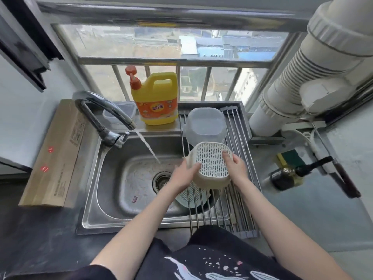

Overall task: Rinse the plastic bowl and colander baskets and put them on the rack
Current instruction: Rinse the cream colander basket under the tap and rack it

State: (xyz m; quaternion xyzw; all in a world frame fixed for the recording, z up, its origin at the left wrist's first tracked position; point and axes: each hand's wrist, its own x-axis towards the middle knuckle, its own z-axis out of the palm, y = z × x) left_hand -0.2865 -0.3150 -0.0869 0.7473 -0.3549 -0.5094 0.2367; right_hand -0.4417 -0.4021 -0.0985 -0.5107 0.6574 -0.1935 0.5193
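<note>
Both hands, left hand [184, 174] and right hand [236, 167], grip the upturned cream colander basket [212, 165] over the rack [238, 199]; clear plastic bowl [204, 124] inverted behind it.

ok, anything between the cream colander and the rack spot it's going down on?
Nothing visible. Both hands, left hand and right hand, hold the cream colander upside down over bare rack bars, just in front of the clear bowl. Another colander lies below the rack.
</note>
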